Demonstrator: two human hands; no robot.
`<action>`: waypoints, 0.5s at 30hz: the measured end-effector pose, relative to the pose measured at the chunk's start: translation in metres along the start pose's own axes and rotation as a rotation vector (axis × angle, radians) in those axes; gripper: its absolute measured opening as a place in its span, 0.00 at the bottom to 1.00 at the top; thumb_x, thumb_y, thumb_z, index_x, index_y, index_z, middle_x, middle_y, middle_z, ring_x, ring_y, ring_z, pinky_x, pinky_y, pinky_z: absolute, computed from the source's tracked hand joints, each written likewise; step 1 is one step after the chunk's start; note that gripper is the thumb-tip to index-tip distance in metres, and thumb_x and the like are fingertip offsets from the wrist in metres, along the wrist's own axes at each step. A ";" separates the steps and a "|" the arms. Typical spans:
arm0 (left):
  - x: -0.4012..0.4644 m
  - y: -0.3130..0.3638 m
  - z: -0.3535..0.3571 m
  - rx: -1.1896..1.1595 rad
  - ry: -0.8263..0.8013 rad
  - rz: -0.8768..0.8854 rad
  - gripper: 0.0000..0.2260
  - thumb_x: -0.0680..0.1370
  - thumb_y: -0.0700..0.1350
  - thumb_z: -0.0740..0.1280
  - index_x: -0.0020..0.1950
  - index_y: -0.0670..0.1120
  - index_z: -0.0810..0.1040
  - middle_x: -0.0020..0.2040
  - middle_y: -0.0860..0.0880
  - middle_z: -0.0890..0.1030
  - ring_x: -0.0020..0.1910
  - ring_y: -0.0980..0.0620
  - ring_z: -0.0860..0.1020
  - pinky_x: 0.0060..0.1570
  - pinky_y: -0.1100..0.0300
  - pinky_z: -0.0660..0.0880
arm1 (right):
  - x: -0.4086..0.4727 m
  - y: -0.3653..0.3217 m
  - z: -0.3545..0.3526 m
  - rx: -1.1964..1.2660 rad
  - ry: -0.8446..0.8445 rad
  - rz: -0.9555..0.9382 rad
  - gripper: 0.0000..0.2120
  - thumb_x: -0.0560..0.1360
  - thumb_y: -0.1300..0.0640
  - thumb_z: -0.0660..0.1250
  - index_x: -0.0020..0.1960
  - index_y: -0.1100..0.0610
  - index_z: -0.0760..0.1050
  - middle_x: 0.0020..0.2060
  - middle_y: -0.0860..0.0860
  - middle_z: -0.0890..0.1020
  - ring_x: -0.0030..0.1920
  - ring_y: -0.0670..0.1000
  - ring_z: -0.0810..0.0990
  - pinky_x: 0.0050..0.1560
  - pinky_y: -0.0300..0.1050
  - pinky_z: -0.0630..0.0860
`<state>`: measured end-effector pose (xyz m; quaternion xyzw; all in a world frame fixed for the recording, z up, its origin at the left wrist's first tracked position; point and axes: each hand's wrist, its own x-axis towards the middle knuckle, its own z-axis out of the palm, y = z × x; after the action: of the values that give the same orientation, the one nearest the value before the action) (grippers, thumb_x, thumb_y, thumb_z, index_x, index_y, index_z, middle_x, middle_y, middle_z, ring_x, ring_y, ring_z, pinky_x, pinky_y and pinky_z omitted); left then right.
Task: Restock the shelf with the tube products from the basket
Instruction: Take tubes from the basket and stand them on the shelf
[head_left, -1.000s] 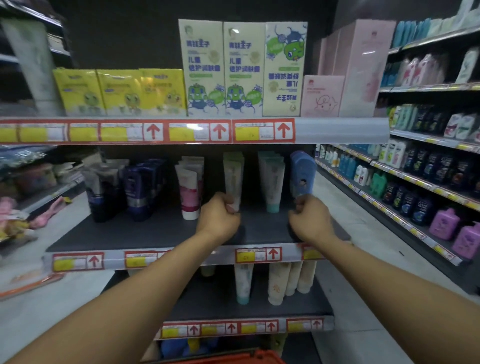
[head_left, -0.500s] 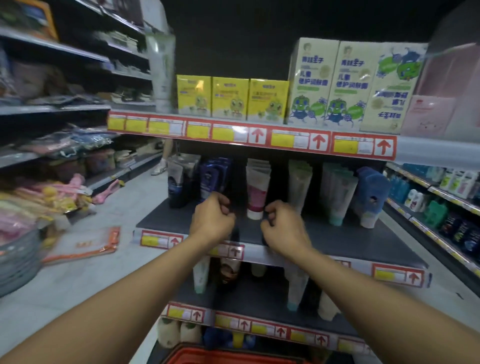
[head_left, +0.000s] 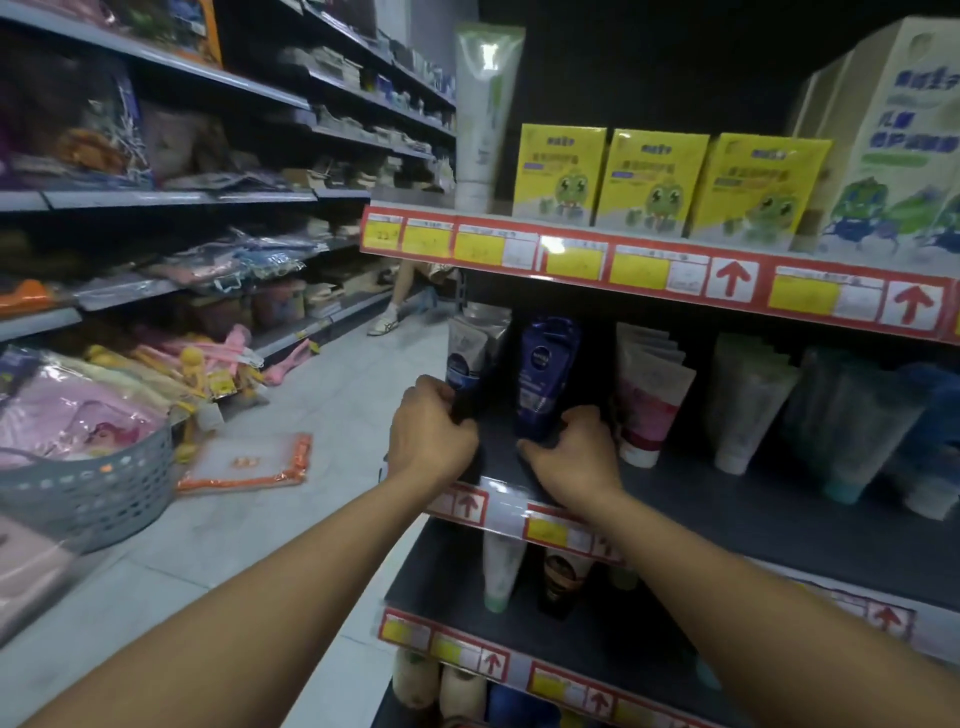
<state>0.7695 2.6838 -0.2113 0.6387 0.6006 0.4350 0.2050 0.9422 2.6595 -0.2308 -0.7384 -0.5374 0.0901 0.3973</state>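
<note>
Right now we have both hands on the middle shelf (head_left: 737, 499), at its left end. Our left hand (head_left: 428, 434) has its fingers curled around the foot of the grey tube (head_left: 470, 358), and our right hand (head_left: 569, 452) curls around the base of the dark blue tube (head_left: 545, 374) just beside it. Both tubes stand on their caps, leaning back a little against the ones behind them. The basket named in the task is not in view, so we cannot tell how many tubes are left to place.

We judge this step to be squaring up the two front tubes. To do it well, we keep our hold low, near the cap, since a soft tube pushed near the top would probably bend or tip. We draw each one forward toward the price strip (head_left: 545, 527), label facing out, and seat it upright before we let go. The pink and white tube (head_left: 649, 400) stands near our right hand, so we keep that wrist tucked in, or we may knock it over. Releasing one hand at a time looks safer.
</note>
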 end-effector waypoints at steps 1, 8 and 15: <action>0.007 -0.001 0.001 0.010 0.006 -0.004 0.20 0.74 0.44 0.75 0.62 0.47 0.73 0.58 0.46 0.77 0.55 0.46 0.78 0.48 0.53 0.77 | 0.006 -0.001 0.005 -0.010 0.004 0.022 0.35 0.66 0.45 0.80 0.64 0.62 0.70 0.58 0.57 0.78 0.60 0.59 0.78 0.54 0.44 0.74; 0.050 -0.010 0.020 0.089 -0.070 -0.043 0.40 0.66 0.54 0.80 0.72 0.45 0.66 0.68 0.42 0.71 0.68 0.40 0.71 0.66 0.46 0.74 | 0.030 0.001 0.020 -0.059 0.077 0.015 0.46 0.61 0.37 0.81 0.67 0.60 0.65 0.62 0.58 0.76 0.63 0.60 0.77 0.59 0.52 0.77; 0.066 -0.026 0.027 -0.011 -0.157 -0.121 0.33 0.67 0.56 0.76 0.67 0.48 0.68 0.61 0.46 0.79 0.63 0.41 0.77 0.60 0.48 0.76 | 0.040 0.008 0.029 -0.135 0.141 -0.042 0.45 0.58 0.31 0.77 0.64 0.58 0.72 0.58 0.55 0.81 0.57 0.57 0.82 0.53 0.50 0.81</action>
<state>0.7693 2.7581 -0.2263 0.6323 0.6180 0.3735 0.2808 0.9480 2.7075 -0.2431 -0.7567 -0.5283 -0.0068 0.3851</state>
